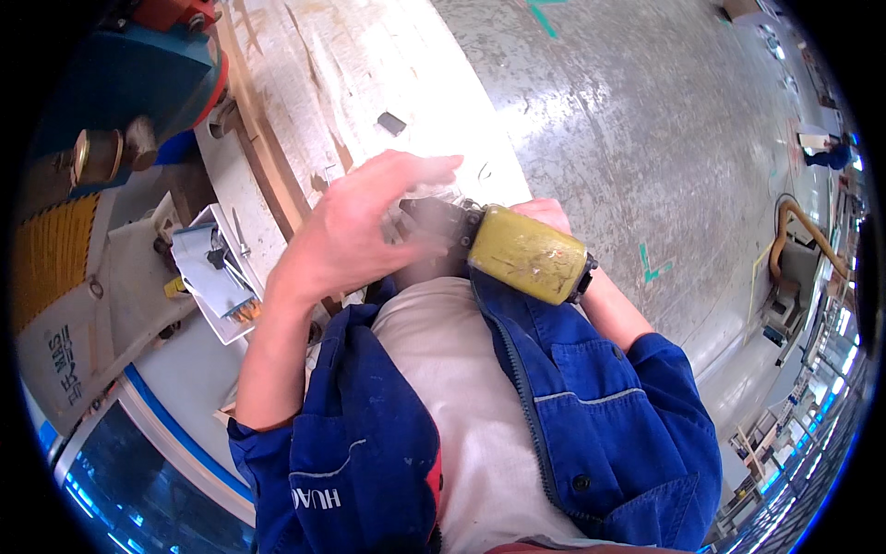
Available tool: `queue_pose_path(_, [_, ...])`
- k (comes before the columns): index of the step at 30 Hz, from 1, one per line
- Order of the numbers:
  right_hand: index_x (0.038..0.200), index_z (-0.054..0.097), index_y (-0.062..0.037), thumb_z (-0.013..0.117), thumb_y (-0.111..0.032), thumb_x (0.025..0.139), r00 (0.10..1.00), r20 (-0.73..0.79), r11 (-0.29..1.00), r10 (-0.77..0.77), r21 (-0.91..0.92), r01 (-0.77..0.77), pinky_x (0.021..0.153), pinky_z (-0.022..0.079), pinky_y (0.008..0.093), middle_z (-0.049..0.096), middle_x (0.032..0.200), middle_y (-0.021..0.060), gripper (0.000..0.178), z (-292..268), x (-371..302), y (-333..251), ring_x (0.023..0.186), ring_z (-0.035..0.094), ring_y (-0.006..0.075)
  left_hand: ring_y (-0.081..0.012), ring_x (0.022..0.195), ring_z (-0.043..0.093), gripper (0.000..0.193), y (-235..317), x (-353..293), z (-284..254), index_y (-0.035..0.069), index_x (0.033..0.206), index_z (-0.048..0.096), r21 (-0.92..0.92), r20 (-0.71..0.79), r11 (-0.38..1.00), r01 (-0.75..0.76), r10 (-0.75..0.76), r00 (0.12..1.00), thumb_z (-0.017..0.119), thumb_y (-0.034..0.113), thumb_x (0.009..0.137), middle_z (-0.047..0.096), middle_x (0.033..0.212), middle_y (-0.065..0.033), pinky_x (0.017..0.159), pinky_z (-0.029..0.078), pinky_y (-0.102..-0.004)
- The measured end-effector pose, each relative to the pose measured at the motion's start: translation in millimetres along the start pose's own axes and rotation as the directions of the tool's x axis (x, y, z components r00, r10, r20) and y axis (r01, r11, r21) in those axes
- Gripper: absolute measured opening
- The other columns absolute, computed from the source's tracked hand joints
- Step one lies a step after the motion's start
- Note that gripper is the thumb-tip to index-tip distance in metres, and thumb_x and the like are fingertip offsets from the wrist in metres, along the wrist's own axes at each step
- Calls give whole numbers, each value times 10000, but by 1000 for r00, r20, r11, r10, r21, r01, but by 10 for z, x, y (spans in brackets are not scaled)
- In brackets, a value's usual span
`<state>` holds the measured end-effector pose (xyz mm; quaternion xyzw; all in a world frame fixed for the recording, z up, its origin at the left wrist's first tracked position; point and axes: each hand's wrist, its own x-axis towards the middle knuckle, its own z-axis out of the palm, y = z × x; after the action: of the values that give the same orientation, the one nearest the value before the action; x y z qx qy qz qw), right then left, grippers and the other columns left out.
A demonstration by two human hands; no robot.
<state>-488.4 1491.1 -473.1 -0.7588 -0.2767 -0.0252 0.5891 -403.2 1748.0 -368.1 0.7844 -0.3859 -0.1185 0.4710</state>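
A yellow power tool [528, 253] with a dark head lies across my chest, over my open blue work jacket. My right hand [546, 214] is behind the yellow body and grips it; only its knuckles show. My left hand [360, 226] hovers over the dark front end [434, 224] of the tool, fingers apart and blurred, touching or nearly touching it. What sits at the tool's tip is hidden under that hand.
A pale scratched workbench [369, 74] runs up the middle, with a small dark block [391, 122] on it. A white tray of small tools [217, 272] sits at the left. A blue and red machine [138, 65] stands upper left. Grey shop floor [646, 120] spreads to the right.
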Motion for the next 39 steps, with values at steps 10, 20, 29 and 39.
queue_pose_path(10, [793, 643, -53, 762, -86, 717, 1000, -1, 999, -15, -44, 15, 638, 536, 305, 687, 766, 71, 144, -35, -126, 175, 673, 686, 226, -211, 740, 694, 148, -657, -649, -499, -9, 984, 698, 255, -361, 734, 630, -532, 766, 665, 29, 845, 710, 826, -145, 716, 542, -312])
queue_pose_path(20, [822, 654, -59, 758, -94, 715, 1000, 5, 999, 24, -21, -24, 646, 526, 298, 696, 805, 72, 153, -61, -157, 200, 698, 685, 212, -324, 884, 642, 139, -1213, -911, 78, 14, 912, 716, 406, -169, 727, 554, -537, 827, 679, 19, 778, 650, 884, -163, 799, 513, -406])
queue_pose_path(29, [846, 660, -35, 745, -94, 734, 1000, -15, 1000, -2, -16, 1, 635, 546, 300, 701, 807, 80, 153, -47, -148, 218, 700, 696, 226, -269, 800, 658, 125, -1035, -695, 38, 5, 902, 685, 392, -147, 721, 571, -564, 813, 692, 25, 779, 660, 842, -138, 743, 527, -360])
queue_pose_path(39, [852, 666, -56, 765, -105, 750, 999, 3, 999, 39, 26, -39, 631, 552, 302, 708, 811, 73, 151, -24, -101, 167, 709, 702, 225, -83, 742, 626, 121, 294, -20, -180, -22, 859, 657, -251, -38, 885, 393, -415, 909, 720, -95, 785, 662, 827, -41, 686, 522, -220])
